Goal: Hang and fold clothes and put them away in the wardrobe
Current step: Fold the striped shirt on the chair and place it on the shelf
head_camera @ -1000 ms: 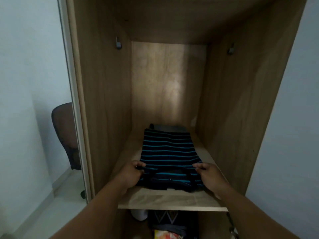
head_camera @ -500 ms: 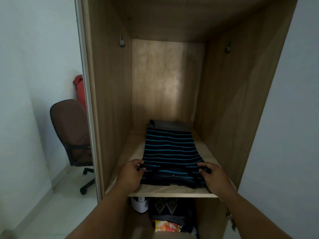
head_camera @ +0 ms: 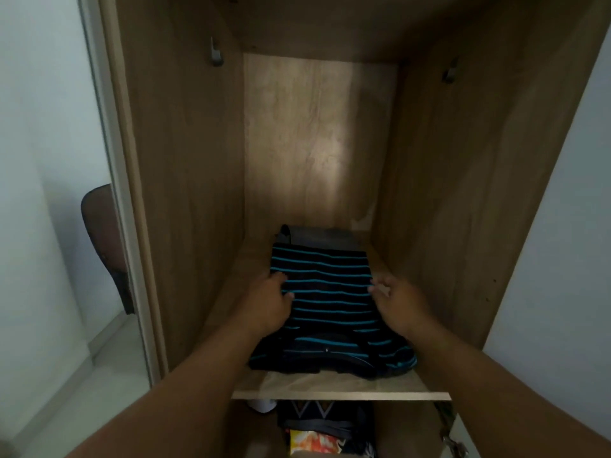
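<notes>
Fingers of the left hand (head_camera: 264, 304) lie relaxed on the folded striped shirt's (head_camera: 327, 309) left edge; the right hand (head_camera: 395, 300) hovers loosely spread at its right edge, contact unclear. It rests on the wardrobe shelf (head_camera: 340, 388), covering a grey garment (head_camera: 322, 238).

Above the folded striped shirt (head_camera: 325, 302) the wardrobe bay stands open toward 12 o'clock up to its top panel. The side walls (head_camera: 185, 180) close in at 9 and 3 o'clock. Bare shelf (head_camera: 334, 385) shows at 6 o'clock; a grey garment (head_camera: 322, 238) blocks the back.
</notes>
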